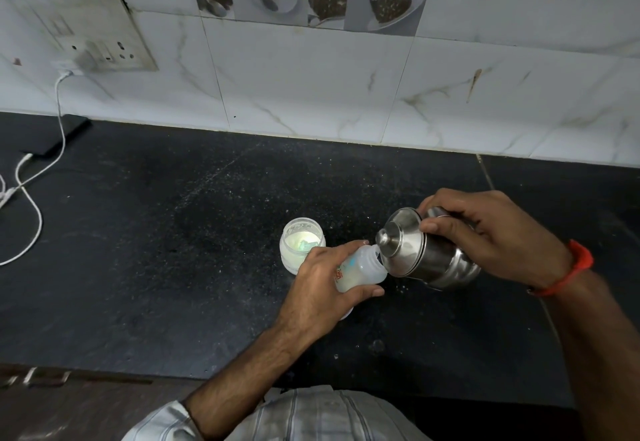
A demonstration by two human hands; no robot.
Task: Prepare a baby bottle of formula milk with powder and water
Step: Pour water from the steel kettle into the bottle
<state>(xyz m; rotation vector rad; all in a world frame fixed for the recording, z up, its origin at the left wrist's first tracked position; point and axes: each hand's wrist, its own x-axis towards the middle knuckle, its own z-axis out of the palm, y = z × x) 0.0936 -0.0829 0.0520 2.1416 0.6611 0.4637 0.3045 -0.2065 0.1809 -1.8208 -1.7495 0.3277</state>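
Note:
My left hand (pixel 323 279) grips a translucent baby bottle (pixel 363 269), tilted with its open threaded neck toward the right. My right hand (pixel 485 229) holds a lidded steel can (pixel 426 250), tipped left so its rim meets the bottle's mouth; the thumb presses on the lid's edge. White stuff lies in the bottle's lower part. An open glass jar (pixel 302 243) of white powder with a pale scoop inside stands on the counter just left of my left hand.
The black stone counter (pixel 173 250) runs back to a white tiled wall. A dark phone (pixel 57 136) with a white charging cable (pixel 34 219) lies at the far left under a wall socket (pixel 100 46). The counter's front edge is near my body.

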